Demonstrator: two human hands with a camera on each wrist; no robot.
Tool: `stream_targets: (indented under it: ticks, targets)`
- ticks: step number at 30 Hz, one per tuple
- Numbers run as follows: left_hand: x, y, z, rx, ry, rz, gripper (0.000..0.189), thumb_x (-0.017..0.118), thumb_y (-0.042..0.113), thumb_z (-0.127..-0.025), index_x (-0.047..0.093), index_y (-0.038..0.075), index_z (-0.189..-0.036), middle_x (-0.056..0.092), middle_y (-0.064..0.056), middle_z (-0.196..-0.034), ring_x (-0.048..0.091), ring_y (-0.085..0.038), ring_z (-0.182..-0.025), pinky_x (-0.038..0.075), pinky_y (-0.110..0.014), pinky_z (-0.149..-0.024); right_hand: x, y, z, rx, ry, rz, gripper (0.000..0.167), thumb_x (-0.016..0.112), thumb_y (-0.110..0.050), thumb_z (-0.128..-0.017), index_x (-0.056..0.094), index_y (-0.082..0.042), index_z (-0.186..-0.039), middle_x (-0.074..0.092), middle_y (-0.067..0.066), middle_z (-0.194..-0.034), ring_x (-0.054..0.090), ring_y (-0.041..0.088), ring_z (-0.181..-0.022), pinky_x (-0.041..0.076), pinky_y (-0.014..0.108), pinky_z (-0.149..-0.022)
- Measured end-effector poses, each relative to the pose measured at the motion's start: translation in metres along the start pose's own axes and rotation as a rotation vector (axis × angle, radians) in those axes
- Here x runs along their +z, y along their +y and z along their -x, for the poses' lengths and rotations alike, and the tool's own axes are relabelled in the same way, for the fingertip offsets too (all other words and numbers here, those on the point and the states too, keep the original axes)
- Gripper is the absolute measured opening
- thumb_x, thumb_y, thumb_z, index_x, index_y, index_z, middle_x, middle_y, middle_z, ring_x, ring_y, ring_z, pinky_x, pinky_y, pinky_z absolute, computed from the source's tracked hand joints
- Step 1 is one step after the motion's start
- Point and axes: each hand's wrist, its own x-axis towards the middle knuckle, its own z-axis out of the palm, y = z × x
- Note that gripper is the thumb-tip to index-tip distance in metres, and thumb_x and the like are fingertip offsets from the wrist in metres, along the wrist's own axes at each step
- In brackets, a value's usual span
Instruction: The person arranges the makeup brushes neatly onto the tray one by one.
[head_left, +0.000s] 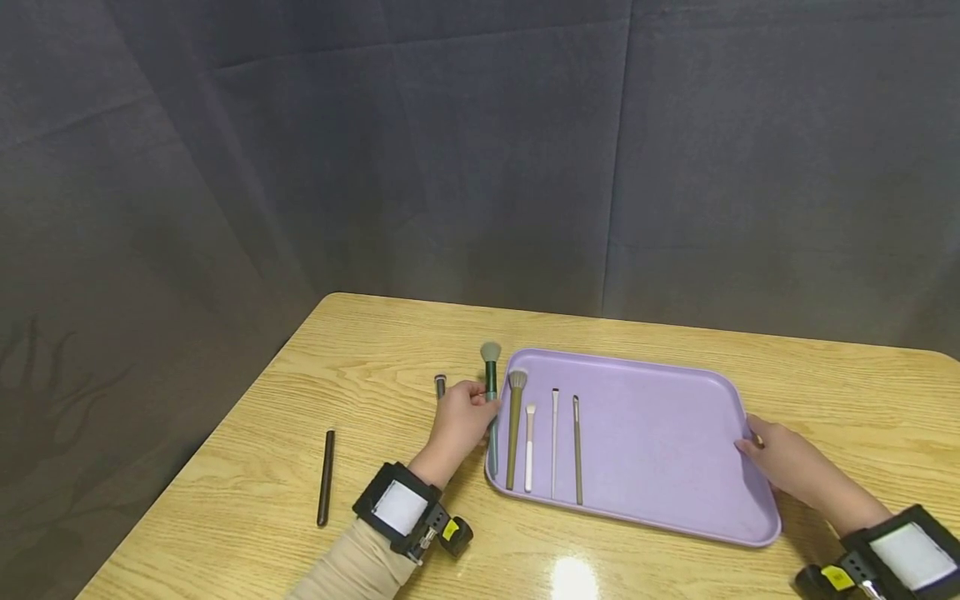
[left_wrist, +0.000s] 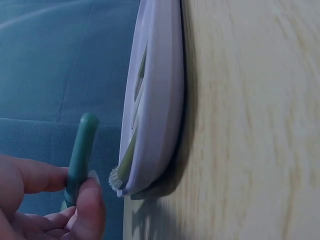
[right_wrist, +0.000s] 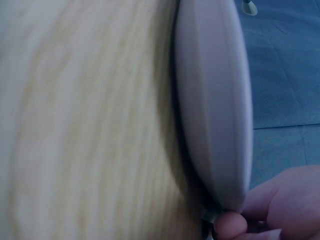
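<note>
My left hand (head_left: 462,421) pinches a green makeup brush (head_left: 491,379) with a pale, fluffy head. In the head view the brush stands over the left rim of a lilac tray (head_left: 645,433), its head pointing away. The left wrist view shows its rounded teal handle end (left_wrist: 86,132) between finger and thumb, raised beside the tray. My right hand (head_left: 787,462) grips the tray's right edge, with some fingers hidden. On the tray's left part lie an olive brush (head_left: 514,433), a short white brush (head_left: 528,454), a thin white brush (head_left: 554,442) and a slim brown brush (head_left: 577,450).
A dark brush-like stick (head_left: 326,477) lies on the wooden table (head_left: 247,492) at the left. Just behind my left hand is another brush (head_left: 440,385), mostly hidden. A grey curtain (head_left: 450,167) hangs behind the table.
</note>
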Motion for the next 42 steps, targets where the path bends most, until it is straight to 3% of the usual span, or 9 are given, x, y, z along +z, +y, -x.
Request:
stream_targets:
  ticks: [6,13,17,42]
  targets:
    - [0.002,0.004,0.001,-0.031,-0.020,0.039,0.034,0.061,0.002,-0.092,0.054,-0.016,-0.120,0.059,-0.012,-0.085,0.054,-0.011,-0.056,0.054,-0.028,-0.051,0.000,-0.002,0.001,-0.016,0.018,0.015,0.057,0.047,-0.013,-0.101,0.025,0.032,-0.129,0.033,0.051,-0.126,0.040,0.062,-0.114,0.041,0.063,-0.090]
    - [0.007,0.005,0.003,-0.026,-0.035,0.031,0.034,0.064,0.003,-0.090,0.055,-0.015,-0.118,0.058,-0.009,-0.083,0.049,-0.009,-0.052,0.046,-0.019,-0.044,0.000,-0.003,0.002,-0.018,0.019,0.007,0.057,0.047,-0.012,-0.101,0.024,0.032,-0.129,0.033,0.051,-0.126,0.042,0.061,-0.113,0.045,0.061,-0.088]
    - [0.009,0.005,0.003,-0.017,-0.044,0.031,0.034,0.064,0.004,-0.091,0.056,-0.015,-0.118,0.056,-0.007,-0.080,0.049,-0.009,-0.052,0.046,-0.019,-0.045,0.000,-0.002,0.002,-0.034,0.028,0.014,0.057,0.047,-0.012,-0.101,0.025,0.032,-0.128,0.033,0.051,-0.126,0.039,0.063,-0.114,0.039,0.064,-0.091]
    - [0.017,0.012,0.010,-0.012,-0.097,0.065,0.036,0.064,0.003,-0.091,0.054,-0.016,-0.120,0.054,-0.007,-0.078,0.050,-0.010,-0.053,0.050,-0.024,-0.049,0.001,-0.001,0.001,-0.041,0.037,0.014,0.056,0.048,-0.011,-0.101,0.026,0.033,-0.128,0.034,0.051,-0.125,0.039,0.063,-0.114,0.039,0.064,-0.091]
